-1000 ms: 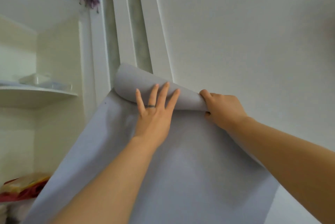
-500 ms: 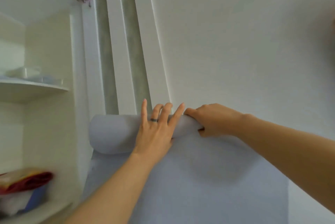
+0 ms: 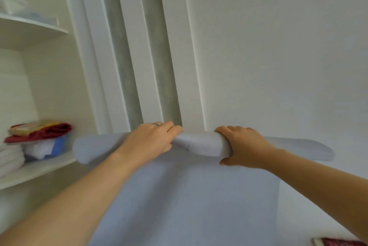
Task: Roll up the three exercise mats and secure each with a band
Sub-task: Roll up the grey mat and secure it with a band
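the near part of the pale blue mat point(image 3: 189, 206) lies flat and unrolled, and it reaches from the bottom of the view up to the hands. at the near right corner a small piece of a dark red thing point(image 3: 338, 243) shows; what it is cannot be told. both bare forearms go forward over the flat part.

further on, the far end of the mat is turned into a roll point(image 3: 203, 143) that lies across, from left to right. the left hand point(image 3: 151, 140) lies on the roll left of the middle, its fingers bent over the top. the right hand point(image 3: 243, 146) grips the roll right of the middle, thumb on the near side and fingers over the far side.

the roll looks thinner between the hands and looser at its two ends, so the step in hand is probably to tighten it. to do it well, both hands should pull toward the person with the same force, so that the edges stay in line and no cone forms. no band is in view.

to the left a lower shelf point(image 3: 39, 168) carries a red cloth point(image 3: 43, 132) and white folded things. behind the roll stands a white wall point(image 3: 258, 46).
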Action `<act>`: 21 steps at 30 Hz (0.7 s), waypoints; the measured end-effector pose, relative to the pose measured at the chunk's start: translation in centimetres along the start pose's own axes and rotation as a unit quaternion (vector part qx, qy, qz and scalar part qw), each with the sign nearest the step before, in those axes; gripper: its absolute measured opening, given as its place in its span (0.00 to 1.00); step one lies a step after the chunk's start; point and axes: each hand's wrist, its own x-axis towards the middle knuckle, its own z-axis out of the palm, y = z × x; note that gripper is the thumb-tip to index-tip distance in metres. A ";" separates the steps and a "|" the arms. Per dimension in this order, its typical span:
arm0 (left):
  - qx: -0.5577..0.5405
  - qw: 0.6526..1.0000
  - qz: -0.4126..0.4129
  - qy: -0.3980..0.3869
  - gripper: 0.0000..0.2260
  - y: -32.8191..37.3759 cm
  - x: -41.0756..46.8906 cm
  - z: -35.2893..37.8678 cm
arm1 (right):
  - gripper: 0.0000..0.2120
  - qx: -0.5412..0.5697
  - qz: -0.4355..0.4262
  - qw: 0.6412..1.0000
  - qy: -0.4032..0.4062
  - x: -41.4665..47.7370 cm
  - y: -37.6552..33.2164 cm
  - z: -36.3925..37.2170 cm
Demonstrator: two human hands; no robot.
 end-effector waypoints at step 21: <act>-0.018 1.000 0.004 -0.015 0.27 -3.8 -4.8 3.4 | 0.13 0.034 -0.061 0.996 -0.048 3.7 -1.3 -1.5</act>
